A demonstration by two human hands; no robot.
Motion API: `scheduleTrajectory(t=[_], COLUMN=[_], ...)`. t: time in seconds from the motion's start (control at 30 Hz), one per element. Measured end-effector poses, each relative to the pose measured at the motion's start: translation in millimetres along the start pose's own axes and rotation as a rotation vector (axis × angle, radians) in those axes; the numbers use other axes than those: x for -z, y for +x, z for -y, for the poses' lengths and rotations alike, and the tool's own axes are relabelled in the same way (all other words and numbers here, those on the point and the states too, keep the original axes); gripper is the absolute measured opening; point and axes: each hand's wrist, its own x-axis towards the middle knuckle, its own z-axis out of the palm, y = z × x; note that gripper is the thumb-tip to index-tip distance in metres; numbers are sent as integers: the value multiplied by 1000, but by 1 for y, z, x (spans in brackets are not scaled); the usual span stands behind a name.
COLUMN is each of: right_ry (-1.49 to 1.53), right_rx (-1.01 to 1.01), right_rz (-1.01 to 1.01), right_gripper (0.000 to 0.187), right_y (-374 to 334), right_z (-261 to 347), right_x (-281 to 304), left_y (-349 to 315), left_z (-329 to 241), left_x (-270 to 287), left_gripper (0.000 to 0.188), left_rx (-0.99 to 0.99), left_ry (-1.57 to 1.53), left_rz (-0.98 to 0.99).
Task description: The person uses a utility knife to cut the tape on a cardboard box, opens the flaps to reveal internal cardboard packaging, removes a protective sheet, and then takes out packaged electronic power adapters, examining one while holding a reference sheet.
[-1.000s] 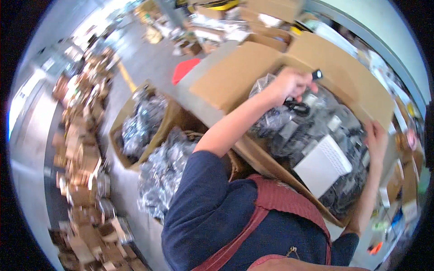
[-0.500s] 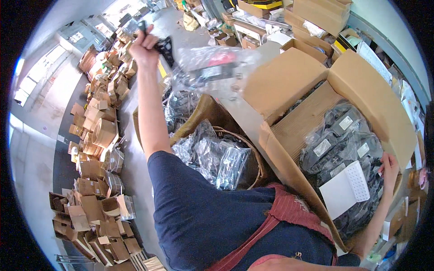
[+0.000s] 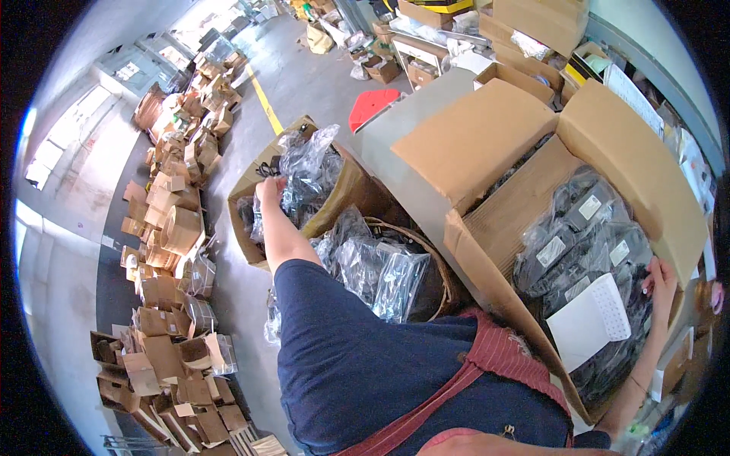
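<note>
My left hand is down inside an open carton at the centre left, its fingers closed at a looped black cable. Beside it, a clear plastic bag with dark contents bulges above the carton's rim. On the right, my right hand rests in a large open carton, at its right side. The fingers there are curled against black items in clear bags; what they pinch, if anything, is hidden. A white sheet with a dotted flap lies over those bagged items.
A round container of bagged items stands between the two cartons, close to my body. Many cardboard boxes are piled along the left wall. A red object sits by the grey table. Boxes and papers crowd the far right.
My left hand has come down from high at the upper left into the carton, bringing the black cable and the swinging plastic bag with it. My right hand has hardly moved.
</note>
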Motion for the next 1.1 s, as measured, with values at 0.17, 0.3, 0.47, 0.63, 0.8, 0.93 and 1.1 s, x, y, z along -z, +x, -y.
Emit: scheduleTrajectory(t=[0.17, 0.3, 0.47, 0.63, 0.8, 0.93, 1.1], right_ry=[254, 494, 1013, 1058, 1177, 1190, 956], right_rx=[-19, 12, 14, -263, 417, 133, -133], right_rz=[-76, 8, 608, -779, 803, -308, -1073], right_gripper=[29, 31, 40, 52, 60, 42, 66], right_y=[-1, 5, 10, -28, -67, -86, -82], right_z=[11, -5, -32, -32, -18, -15, 9], right_x=[-3, 8, 58, 67, 67, 62, 43], left_y=[-12, 1, 40, 59, 79, 109, 119], left_z=[25, 30, 34, 11, -7, -12, -15], left_x=[28, 36, 35, 3, -49, -67, -99], left_gripper=[25, 21, 30, 48, 91, 99, 92], left_rx=[-30, -79, -208, -211, -156, -84, -19], left_ry=[-88, -14, 417, 779, 1052, 1145, 1159], left_rz=[-125, -230, -307, -265, -112, 89, 108])
